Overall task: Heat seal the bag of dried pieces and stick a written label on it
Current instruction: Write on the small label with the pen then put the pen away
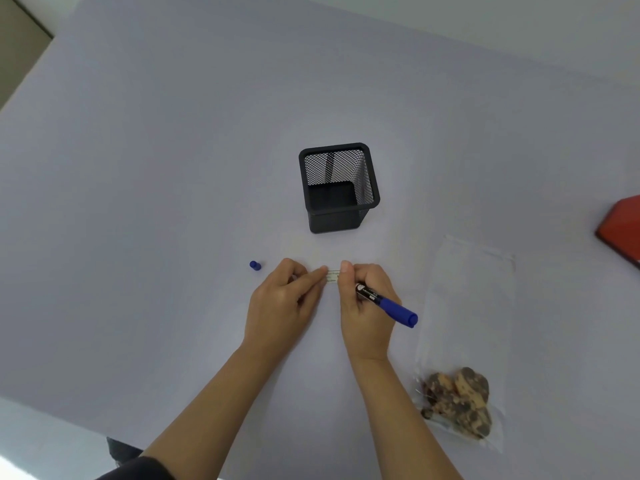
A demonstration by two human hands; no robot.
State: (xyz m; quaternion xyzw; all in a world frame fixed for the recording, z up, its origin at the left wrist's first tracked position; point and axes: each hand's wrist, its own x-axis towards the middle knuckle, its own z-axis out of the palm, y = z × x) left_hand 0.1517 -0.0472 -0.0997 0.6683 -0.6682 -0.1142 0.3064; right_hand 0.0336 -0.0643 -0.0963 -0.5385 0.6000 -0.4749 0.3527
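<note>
You hold the small label (333, 276) flat on the table, just in front of the black mesh pen holder (338, 188), on your side of it. Your left hand (284, 301) presses its left end with the index fingertip, the other fingers curled in; I judge this is to stop the paper from sliding. Your right hand (363, 306) covers its right end, the fingers pressed together around the blue marker (388, 304), whose tip is hidden under the hand, so I cannot tell if it touches the paper. The marker's cap (255, 265) lies left of the pen holder and nearer to you, well apart from the hands.

The clear bag (465, 341) lies right of the pen holder and nearer to you, the dried pieces (459, 400) gathered at its near end. Whether it is sealed, I cannot tell.

The table (138, 202) is plain pale grey. A red object (621, 230) shows at the right edge.
</note>
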